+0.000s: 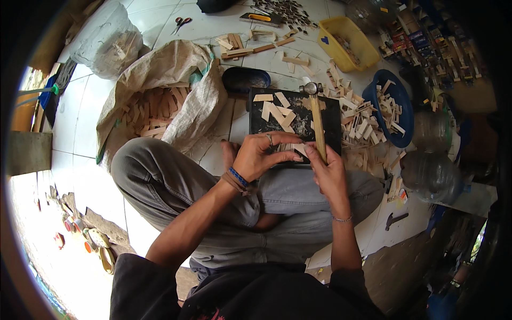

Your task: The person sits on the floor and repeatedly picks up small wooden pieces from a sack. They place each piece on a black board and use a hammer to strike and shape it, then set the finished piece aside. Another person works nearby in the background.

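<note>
I see the right hand gripping a hammer over the black board; left hand pinches small wood strips.

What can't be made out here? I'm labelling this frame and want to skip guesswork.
Head view only:
- Small wooden piece under the hands: mostly covered by left hand and right hand.
- Hammer handle end: hidden in right hand.
- Yellow tub contents: too small.
- Right-edge clutter: dark, warped by fisheye.
</note>
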Demonstrator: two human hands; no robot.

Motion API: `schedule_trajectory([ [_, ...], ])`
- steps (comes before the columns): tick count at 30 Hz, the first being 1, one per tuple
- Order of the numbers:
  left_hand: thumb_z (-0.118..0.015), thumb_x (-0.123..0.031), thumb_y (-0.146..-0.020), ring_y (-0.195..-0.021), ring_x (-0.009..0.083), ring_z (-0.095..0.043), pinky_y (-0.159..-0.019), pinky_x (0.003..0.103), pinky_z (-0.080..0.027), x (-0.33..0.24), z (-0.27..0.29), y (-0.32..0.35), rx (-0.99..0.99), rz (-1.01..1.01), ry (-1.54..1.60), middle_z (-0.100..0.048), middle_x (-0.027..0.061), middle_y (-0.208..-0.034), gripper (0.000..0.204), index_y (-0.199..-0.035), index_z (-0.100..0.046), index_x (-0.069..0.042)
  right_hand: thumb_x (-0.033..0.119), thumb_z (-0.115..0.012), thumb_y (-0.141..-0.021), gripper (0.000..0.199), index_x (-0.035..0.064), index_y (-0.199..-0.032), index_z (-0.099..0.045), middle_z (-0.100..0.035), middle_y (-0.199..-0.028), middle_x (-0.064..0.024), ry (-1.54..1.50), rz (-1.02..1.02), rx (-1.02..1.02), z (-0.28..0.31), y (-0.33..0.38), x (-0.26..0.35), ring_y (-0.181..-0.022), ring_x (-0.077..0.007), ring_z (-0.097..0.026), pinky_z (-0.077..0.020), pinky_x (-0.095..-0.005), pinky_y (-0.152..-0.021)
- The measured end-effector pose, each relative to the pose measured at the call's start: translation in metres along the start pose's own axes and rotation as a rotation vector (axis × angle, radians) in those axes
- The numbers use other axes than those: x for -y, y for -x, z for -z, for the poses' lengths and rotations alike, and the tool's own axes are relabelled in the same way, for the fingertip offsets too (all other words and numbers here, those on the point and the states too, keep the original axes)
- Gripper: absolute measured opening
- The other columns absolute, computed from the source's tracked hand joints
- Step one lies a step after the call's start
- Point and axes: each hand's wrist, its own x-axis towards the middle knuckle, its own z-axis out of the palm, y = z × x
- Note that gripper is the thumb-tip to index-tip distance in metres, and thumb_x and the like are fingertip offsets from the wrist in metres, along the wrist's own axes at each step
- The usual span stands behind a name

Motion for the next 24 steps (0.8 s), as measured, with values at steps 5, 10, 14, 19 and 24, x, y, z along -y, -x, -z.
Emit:
schedule_trajectory([
  [5,-0.082,-0.009,-0.088,-0.109,0.0193,-0.073,-0.092,0.033,-0.058,-0.0021,0.0010,0.0004,0.009,0.101,0.068,-0.077,0.0136,-0.114,0.044,-0.129,-0.069,-0.002,0.034,-0.066,-0.105,0.029,0.0050,-0.109,-0.069,-0.058,-0.076,0.0009,-0.141,-0.083,0.056,-0.0050,-0.0003,-0.0003,-0.045,-0.0007,-0.040,-0.0283,-0.0185,-0.037],
  [10,-0.082,-0.009,-0.088,-0.110,0.0186,-0.073,-0.091,0.030,-0.059,-0.0021,-0.0009,0.0003,-0.007,0.223,0.170,-0.077,0.0126,-0.112,0.046,-0.129,-0.064,0.001,0.033,-0.065,-0.106,0.029,0.0041,-0.107,-0.066,-0.062,-0.078,-0.0020,-0.211,-0.089,0.077,-0.0052,0.0001,0.0039,-0.046,-0.0004,-0.042,-0.0284,-0.0173,-0.037],
  [14,-0.083,-0.009,-0.087,-0.109,0.0182,-0.074,-0.090,0.029,-0.060,0.0006,-0.0013,-0.0003,-0.012,0.176,0.160,-0.077,0.0107,-0.111,0.040,-0.122,-0.066,0.002,0.032,-0.064,-0.106,0.028,0.0041,-0.108,-0.065,-0.063,-0.077,-0.0028,-0.195,-0.098,0.099,-0.0043,0.0012,0.0046,-0.046,-0.0008,-0.041,-0.0280,-0.0173,-0.037],
  [19,-0.084,-0.009,-0.087,-0.109,0.0179,-0.074,-0.089,0.030,-0.060,0.0020,-0.0007,0.0002,0.001,0.191,0.148,-0.078,0.0093,-0.110,0.036,-0.118,-0.068,0.001,0.032,-0.065,-0.106,0.029,0.0031,-0.104,-0.065,-0.063,-0.074,-0.0021,-0.198,-0.097,0.097,-0.0041,-0.0002,0.0035,-0.041,-0.0009,-0.037,-0.0251,-0.0190,-0.035],
  [24,-0.084,-0.010,-0.086,-0.107,0.0180,-0.075,-0.088,0.029,-0.061,0.0027,-0.0012,-0.0006,-0.001,0.182,0.107,-0.078,0.0089,-0.109,0.035,-0.116,-0.069,0.001,0.032,-0.065,-0.106,0.029,0.0027,-0.104,-0.065,-0.062,-0.073,-0.0016,-0.196,-0.096,0.094,-0.0034,-0.0018,0.0007,-0.040,-0.0013,-0.038,-0.0247,-0.0194,-0.035],
])
